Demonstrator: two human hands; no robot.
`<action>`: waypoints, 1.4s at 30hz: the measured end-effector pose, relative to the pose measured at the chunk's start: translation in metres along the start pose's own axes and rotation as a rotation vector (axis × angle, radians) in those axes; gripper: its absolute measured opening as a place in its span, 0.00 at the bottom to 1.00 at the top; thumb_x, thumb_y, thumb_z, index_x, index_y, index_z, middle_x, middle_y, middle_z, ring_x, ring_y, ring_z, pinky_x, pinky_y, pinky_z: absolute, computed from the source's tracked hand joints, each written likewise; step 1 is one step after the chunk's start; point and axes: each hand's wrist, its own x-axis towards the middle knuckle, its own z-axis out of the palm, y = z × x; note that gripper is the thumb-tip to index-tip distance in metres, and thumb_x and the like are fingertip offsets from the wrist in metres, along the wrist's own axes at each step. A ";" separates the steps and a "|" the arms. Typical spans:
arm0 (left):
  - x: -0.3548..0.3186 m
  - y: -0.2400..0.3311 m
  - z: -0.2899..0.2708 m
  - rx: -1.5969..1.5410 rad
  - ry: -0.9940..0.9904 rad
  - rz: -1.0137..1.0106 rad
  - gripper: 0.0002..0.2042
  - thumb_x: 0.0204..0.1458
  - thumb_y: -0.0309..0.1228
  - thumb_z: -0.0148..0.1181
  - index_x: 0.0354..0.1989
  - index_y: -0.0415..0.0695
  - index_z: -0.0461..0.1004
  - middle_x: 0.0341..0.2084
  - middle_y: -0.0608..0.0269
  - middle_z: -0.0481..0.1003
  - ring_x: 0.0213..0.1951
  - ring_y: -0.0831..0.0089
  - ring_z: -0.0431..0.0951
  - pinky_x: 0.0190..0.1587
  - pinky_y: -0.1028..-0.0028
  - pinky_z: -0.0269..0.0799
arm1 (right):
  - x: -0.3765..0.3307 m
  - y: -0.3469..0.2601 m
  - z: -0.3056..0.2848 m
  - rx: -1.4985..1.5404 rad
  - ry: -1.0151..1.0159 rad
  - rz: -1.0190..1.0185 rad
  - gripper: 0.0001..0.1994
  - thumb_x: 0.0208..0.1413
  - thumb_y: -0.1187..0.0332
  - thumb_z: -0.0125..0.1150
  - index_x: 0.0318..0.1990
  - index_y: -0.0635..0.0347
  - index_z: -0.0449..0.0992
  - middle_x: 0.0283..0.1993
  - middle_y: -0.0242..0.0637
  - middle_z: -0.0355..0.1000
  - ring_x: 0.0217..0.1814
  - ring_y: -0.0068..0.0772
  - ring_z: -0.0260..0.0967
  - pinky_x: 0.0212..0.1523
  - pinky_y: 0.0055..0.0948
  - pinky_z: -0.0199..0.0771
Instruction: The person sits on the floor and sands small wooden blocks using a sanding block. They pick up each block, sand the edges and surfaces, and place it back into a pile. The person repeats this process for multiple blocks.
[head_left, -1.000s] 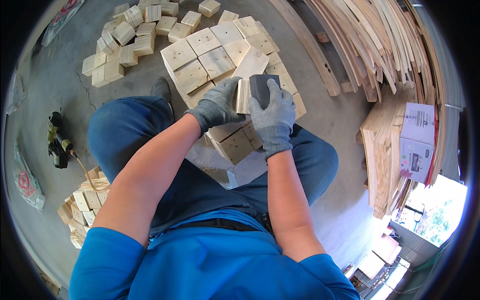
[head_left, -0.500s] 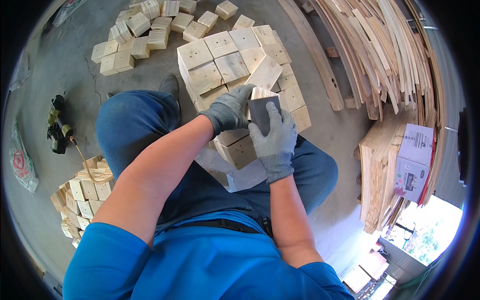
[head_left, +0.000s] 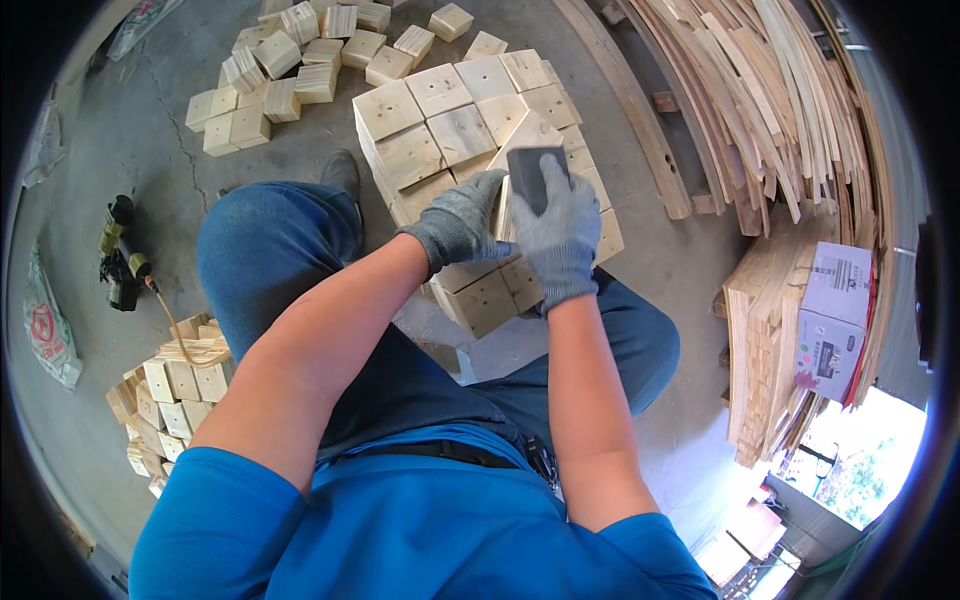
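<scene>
Now, left hand [head_left: 462,222]: gripping a wooden block [head_left: 520,150];
right hand [head_left: 560,235]: pressing a dark sanding pad [head_left: 535,175] on it;
below: block stack [head_left: 440,120]

A single view is provided, taken from a camera worn on the person's head. It faces steeply downward over the chest and lap, so the blue shirt fills the lower edge and both forearms enter from below. The left hand [head_left: 462,222] and right hand [head_left: 556,232] sit close to the lens, slightly above frame centre. The fisheye lens covers a wide area: the concrete floor [head_left: 150,150] to the person's left and the stacked timber slats [head_left: 790,120] to the right. Straight edges bow toward the dark circular rim. No second view is present, so no region is shared.
</scene>
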 end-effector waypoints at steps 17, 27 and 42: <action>0.001 -0.002 0.002 0.000 0.007 0.033 0.57 0.39 0.54 0.83 0.76 0.42 0.59 0.67 0.38 0.70 0.68 0.43 0.72 0.71 0.56 0.69 | -0.005 -0.004 -0.001 -0.009 0.001 -0.025 0.36 0.54 0.50 0.76 0.71 0.50 0.76 0.63 0.57 0.72 0.62 0.62 0.74 0.61 0.55 0.76; 0.000 0.004 -0.001 -0.029 -0.033 -0.034 0.54 0.42 0.53 0.83 0.75 0.41 0.61 0.67 0.37 0.70 0.70 0.42 0.70 0.72 0.56 0.67 | -0.001 -0.004 -0.006 0.001 -0.027 0.006 0.37 0.54 0.51 0.77 0.70 0.51 0.76 0.62 0.57 0.71 0.62 0.61 0.74 0.62 0.54 0.76; 0.002 0.005 -0.002 0.040 -0.053 -0.055 0.56 0.40 0.54 0.83 0.76 0.44 0.59 0.67 0.39 0.70 0.69 0.43 0.72 0.70 0.55 0.70 | -0.034 0.005 -0.008 0.079 0.030 -0.079 0.34 0.51 0.55 0.78 0.67 0.50 0.77 0.62 0.58 0.72 0.62 0.62 0.73 0.62 0.56 0.75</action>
